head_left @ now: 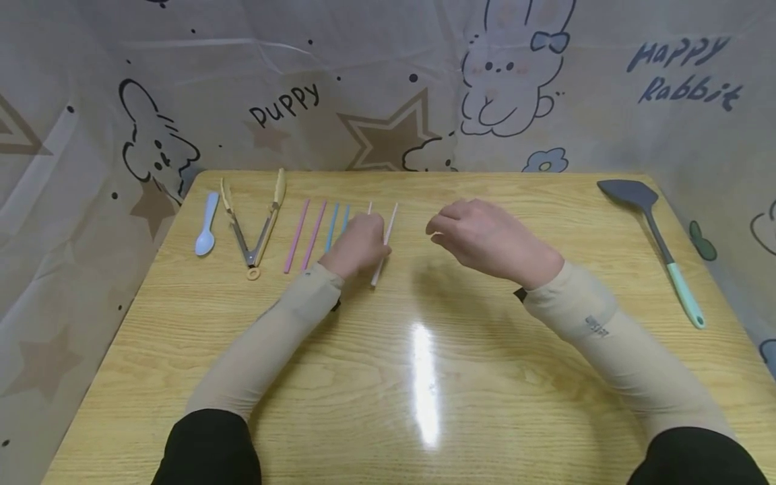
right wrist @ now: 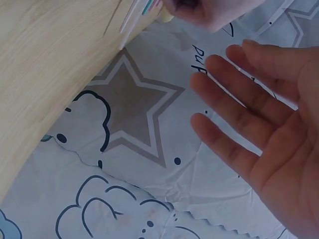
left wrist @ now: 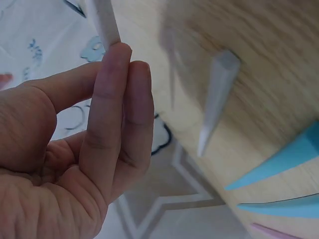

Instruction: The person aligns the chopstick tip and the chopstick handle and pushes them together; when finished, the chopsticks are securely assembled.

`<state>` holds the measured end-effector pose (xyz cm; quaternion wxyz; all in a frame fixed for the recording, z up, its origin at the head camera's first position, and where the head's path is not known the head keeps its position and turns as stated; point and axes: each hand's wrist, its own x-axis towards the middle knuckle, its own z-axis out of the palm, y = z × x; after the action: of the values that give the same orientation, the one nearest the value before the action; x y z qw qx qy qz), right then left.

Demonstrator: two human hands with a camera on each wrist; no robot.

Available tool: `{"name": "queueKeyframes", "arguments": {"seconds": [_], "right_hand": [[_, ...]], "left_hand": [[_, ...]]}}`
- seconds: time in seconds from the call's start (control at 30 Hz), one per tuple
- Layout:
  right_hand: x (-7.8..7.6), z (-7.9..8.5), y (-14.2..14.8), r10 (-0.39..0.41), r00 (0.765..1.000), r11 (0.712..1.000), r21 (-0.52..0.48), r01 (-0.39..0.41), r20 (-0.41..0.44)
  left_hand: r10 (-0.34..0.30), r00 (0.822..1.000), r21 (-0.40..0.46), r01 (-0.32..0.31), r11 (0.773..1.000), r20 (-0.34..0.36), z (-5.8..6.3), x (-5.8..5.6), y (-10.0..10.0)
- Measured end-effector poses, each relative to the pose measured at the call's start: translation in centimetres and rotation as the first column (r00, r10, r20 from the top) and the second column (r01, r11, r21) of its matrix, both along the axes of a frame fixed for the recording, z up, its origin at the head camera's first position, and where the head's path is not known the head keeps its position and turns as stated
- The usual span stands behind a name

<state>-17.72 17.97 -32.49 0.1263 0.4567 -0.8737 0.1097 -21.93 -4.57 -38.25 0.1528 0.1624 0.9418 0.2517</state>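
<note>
My left hand (head_left: pixel 358 244) pinches a white chopstick (left wrist: pixel 104 22) between thumb and fingertips; its thick end points towards me in the head view. A second white chopstick (left wrist: pixel 218 97) lies on the wooden table, mostly hidden behind that hand in the head view. Left of it lie two blue chopsticks (head_left: pixel 331 229) and two pink chopsticks (head_left: pixel 297 236), side by side. Over the table to the right, my right hand (head_left: pixel 490 237) hovers with nothing in it. Its fingers look loosely extended in the right wrist view.
A pale blue spoon (head_left: pixel 207 229) and spread tongs (head_left: pixel 250 252) lie at the table's left. Along the right edge is a grey spatula (head_left: pixel 651 215) with a mint handle. A printed cloth (head_left: pixel 376 60) hangs behind the wooden table (head_left: pixel 339 404).
</note>
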Motion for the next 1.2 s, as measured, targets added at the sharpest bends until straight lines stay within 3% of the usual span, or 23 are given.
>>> {"name": "queueKeyframes", "arguments": {"seconds": [0.23, 0.5, 1.03, 1.2], "right_hand": [[0.5, -0.1, -0.1, -0.034, 0.997, 0.998, 0.056, 0.03, 0.073], [0.6, -0.1, 0.0, -0.051, 0.995, 0.997, 0.064, 0.046, 0.084], [0.5, -0.3, 0.4, -0.054, 0.993, 0.997, 0.056, 0.048, 0.107], [0.3, -0.1, 0.6, -0.046, 0.993, 0.998, 0.034, 0.043, 0.106]], "left_hand": [[0.055, 0.996, -0.018, -0.054, 0.998, 0.064, -0.6, -2.0, -0.1], [0.074, 0.986, -0.011, -0.073, 0.997, 0.148, -1.3, -3.1, -0.2], [0.1, 0.977, -0.04, -0.094, 0.995, 0.188, -1.4, -3.4, 0.2], [0.065, 0.99, -0.045, -0.06, 0.997, 0.124, -0.1, -3.0, 0.1]]}}
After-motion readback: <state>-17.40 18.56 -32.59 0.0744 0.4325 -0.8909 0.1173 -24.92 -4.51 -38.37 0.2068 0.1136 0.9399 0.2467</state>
